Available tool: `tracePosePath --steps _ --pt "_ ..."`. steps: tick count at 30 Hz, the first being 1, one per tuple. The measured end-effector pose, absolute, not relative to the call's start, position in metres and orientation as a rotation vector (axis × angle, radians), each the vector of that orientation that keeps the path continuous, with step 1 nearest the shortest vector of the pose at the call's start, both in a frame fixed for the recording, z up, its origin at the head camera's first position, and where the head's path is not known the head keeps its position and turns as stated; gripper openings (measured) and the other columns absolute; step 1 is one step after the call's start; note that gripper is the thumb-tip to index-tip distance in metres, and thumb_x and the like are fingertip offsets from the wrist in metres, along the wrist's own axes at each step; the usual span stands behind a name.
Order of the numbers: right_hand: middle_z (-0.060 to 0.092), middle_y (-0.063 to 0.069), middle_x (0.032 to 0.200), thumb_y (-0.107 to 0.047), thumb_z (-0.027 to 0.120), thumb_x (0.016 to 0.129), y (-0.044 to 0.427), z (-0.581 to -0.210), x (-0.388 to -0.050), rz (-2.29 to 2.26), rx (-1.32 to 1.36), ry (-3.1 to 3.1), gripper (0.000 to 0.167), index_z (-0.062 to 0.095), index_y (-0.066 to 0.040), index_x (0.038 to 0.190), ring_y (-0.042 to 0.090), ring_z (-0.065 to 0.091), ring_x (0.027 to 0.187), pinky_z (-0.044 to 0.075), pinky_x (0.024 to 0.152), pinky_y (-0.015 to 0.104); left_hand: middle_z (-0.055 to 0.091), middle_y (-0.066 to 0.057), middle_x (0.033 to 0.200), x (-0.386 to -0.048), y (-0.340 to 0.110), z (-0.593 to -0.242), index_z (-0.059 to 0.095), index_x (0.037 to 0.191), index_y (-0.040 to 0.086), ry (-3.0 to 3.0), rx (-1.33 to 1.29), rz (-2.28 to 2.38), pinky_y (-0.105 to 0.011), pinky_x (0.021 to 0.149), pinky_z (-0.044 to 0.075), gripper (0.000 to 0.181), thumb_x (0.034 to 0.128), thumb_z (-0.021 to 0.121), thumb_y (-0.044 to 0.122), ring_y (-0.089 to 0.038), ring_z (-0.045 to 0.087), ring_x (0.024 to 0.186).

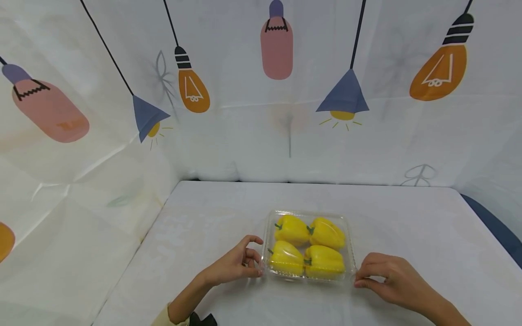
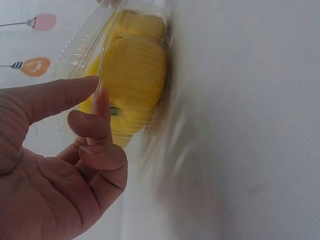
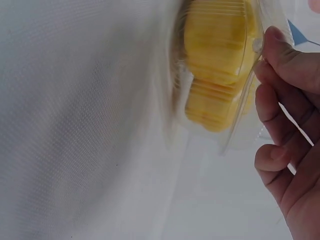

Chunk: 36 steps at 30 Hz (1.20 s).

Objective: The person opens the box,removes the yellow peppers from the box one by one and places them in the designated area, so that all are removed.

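Observation:
A clear plastic clamshell box (image 1: 351,253) with its lid down sits on the table, and several yellow bell peppers (image 1: 326,261) with green stems show through it. At the box's left edge my left hand (image 1: 236,262) pinches the rim between thumb and forefinger; the left wrist view shows the thumb tip (image 2: 91,85) on that rim. My right hand (image 1: 391,278) pinches the near right corner of the rim. In the right wrist view, the right thumb (image 3: 280,47) and forefinger meet at the box's edge, while the other fingers curl loosely without touching it.
The white-covered table (image 1: 220,203) reaches back to a pale curtain (image 1: 244,136) printed with lamps and bulbs. More curtain hangs along the left side. A dark blue shape (image 1: 493,226) shows beyond the table's right edge.

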State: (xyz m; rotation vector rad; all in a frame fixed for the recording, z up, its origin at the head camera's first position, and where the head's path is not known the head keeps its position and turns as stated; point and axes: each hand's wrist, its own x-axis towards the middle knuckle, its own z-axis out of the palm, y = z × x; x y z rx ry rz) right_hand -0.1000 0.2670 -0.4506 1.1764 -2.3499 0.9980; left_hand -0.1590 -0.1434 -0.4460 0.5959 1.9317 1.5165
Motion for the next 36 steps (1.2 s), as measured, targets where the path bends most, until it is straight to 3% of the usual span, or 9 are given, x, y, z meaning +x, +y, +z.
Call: tracePosePath --steps 15,21,36 --pt "0.066 -0.015 0.082 -0.003 0.085 0.073 0.269 -0.444 -0.104 1.256 1.129 -2.379 0.031 0.073 -0.027 0.09 -0.001 0.052 0.064 0.038 0.05 0.013 0.066 -0.012 0.095 -0.16 -0.143 -0.447 0.029 0.139 0.003 1.921 0.625 1.514 -0.023 0.065 0.047 0.066 0.0884 0.072 0.004 -0.015 0.059 0.069" --pt "0.065 -0.017 0.081 -0.003 0.085 0.072 0.27 -0.437 -0.106 1.251 1.117 -2.389 0.034 0.073 -0.03 0.089 -0.002 0.05 0.063 0.035 0.049 0.014 0.066 -0.014 0.095 -0.16 -0.144 -0.445 0.028 0.139 0.003 1.909 0.628 1.514 -0.023 0.066 0.048 0.066 0.0887 0.071 0.003 -0.016 0.06 0.07" --pt "0.06 -0.019 0.074 0.003 0.085 0.07 0.277 -0.392 -0.111 1.127 0.918 -2.449 0.04 0.071 -0.031 0.087 0.0 0.048 0.062 0.034 0.05 0.02 0.067 -0.009 0.097 -0.16 -0.145 -0.444 0.027 0.141 0.002 1.927 0.645 1.495 -0.022 0.067 0.049 0.067 0.09 0.071 0.006 -0.014 0.058 0.071"
